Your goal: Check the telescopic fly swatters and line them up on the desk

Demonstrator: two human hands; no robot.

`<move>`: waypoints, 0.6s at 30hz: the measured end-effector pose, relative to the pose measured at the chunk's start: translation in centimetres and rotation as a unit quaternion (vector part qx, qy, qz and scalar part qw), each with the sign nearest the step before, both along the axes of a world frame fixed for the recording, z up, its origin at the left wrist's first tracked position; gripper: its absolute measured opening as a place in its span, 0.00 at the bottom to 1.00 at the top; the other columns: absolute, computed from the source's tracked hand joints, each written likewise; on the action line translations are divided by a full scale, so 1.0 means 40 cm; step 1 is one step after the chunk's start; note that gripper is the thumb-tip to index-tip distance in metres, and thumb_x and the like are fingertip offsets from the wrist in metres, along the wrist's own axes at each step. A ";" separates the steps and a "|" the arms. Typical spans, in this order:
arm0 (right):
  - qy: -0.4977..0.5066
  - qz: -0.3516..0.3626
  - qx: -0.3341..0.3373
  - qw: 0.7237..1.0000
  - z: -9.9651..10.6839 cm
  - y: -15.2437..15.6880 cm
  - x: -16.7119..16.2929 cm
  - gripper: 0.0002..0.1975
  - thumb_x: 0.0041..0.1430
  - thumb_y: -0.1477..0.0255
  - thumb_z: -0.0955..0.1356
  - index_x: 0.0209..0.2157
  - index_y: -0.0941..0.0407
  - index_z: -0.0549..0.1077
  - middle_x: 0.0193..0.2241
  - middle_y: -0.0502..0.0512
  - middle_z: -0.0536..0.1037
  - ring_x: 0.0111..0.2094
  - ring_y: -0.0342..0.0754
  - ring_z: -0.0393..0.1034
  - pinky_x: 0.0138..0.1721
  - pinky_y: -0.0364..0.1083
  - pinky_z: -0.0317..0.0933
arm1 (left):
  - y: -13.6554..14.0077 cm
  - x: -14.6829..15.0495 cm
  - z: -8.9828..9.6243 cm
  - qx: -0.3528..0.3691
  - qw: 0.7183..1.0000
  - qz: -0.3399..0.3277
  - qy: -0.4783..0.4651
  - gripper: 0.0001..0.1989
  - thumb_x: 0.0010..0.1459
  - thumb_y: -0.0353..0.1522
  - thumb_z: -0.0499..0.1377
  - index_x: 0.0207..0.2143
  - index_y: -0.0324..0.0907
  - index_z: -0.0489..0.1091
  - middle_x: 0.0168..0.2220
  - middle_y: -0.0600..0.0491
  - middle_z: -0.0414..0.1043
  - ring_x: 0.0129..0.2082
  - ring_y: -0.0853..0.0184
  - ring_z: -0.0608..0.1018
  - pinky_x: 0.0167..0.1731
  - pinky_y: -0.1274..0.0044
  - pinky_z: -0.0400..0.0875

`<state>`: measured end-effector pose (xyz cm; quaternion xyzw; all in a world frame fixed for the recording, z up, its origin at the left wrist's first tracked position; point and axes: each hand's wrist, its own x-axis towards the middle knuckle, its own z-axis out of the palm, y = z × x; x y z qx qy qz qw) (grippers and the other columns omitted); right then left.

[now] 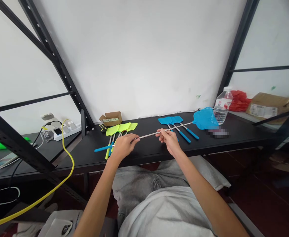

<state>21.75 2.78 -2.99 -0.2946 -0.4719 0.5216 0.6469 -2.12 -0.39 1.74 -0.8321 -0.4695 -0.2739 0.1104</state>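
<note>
A blue fly swatter (pixel 205 118) is held level across my body above the black table, its mesh head to the right and its blue handle to the left. My left hand (pixel 125 144) is closed on its thin metal rod near the handle. Farther along the same rod, my right hand (pixel 167 138) pinches it between thumb and fingers. Several green fly swatters (pixel 121 127) lie fanned out beyond my left hand, their handles partly hidden by it. Behind my right hand lie more blue fly swatters (pixel 183 134), heads toward the wall.
A small open cardboard box (pixel 111 119) stands at the back left. At the right are a water bottle (pixel 222 106), a red plastic bag (pixel 239 100) and a brown parcel (pixel 272 107). Black shelf posts flank the table (pixel 144 152). A yellow cable (pixel 69 171) hangs at the left.
</note>
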 end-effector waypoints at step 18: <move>0.135 -0.025 -0.032 0.990 0.010 0.004 0.007 0.18 0.50 0.55 0.74 0.32 0.57 0.79 0.25 0.54 0.78 0.22 0.41 0.65 0.21 0.41 0.57 | 0.052 -0.179 -0.011 0.018 0.998 0.054 -0.041 0.18 0.64 0.44 0.53 0.40 0.43 0.77 0.40 0.48 0.79 0.39 0.59 0.78 0.40 0.72 0.67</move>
